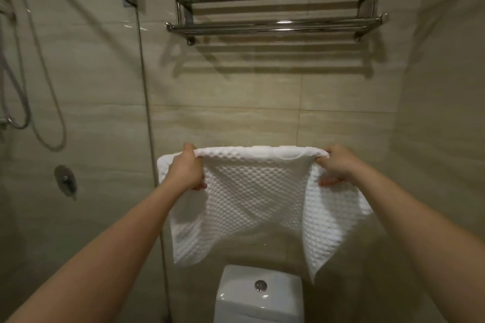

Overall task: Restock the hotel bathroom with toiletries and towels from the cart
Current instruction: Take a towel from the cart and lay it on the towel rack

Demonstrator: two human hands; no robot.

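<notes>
Two bare forearms (105, 257) stretched forward, left hand (187, 170) and right hand (338, 165) each with grip pinched on the top edge of white waffle towel (252, 191), held spread well below chrome towel rack (275, 26), toilet cistern (259, 301) further below the rack

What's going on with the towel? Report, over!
Hands: left hand and right hand grip white towel by top edge. Towel spread, hanging below chrome rack, not on it yet. Nothing blocks the rack.
</notes>
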